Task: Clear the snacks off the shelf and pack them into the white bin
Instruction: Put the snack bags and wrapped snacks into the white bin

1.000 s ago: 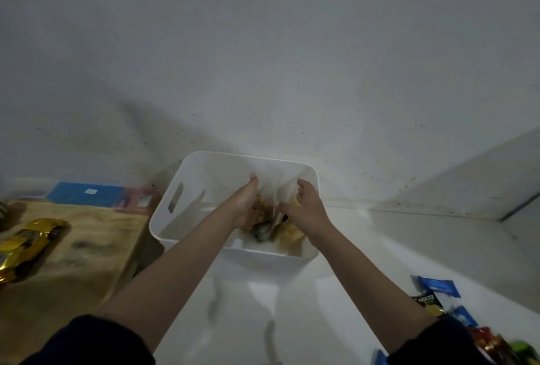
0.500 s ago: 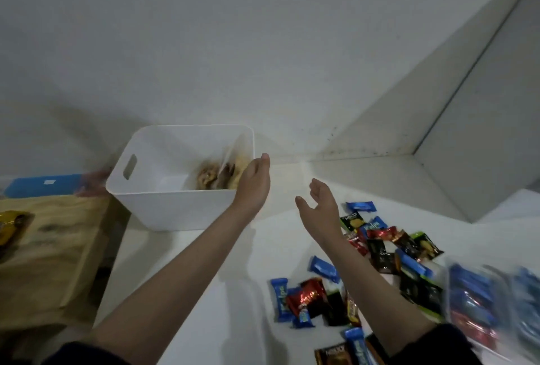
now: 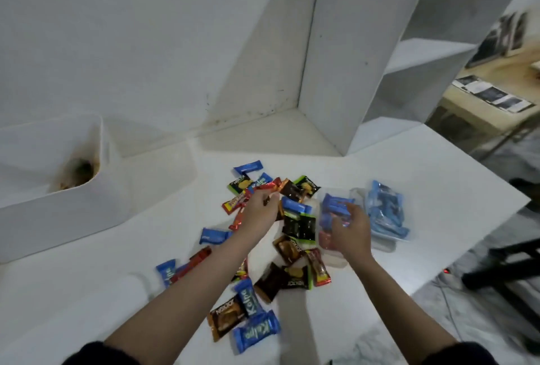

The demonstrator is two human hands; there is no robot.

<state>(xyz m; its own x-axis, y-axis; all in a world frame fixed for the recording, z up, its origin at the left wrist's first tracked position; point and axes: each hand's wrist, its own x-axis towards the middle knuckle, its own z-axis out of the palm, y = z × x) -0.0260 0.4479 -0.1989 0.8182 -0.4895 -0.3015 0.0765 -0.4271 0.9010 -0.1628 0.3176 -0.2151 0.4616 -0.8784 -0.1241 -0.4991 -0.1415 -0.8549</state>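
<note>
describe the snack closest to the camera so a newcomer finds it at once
Start at the white shelf and find the loose pile of small snack packets between the person's two forearms. Follow the pile to its end nearest the camera: the last packet is the blue Kolpa wrapper. It lies crosswise with white lettering, just right of a brown packet, and nothing lies nearer the viewer.

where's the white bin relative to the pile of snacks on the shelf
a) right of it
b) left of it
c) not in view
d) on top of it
b: the white bin stands at the left edge of the view, apart from the snack pile, which lies mid-shelf under both hands.
</note>
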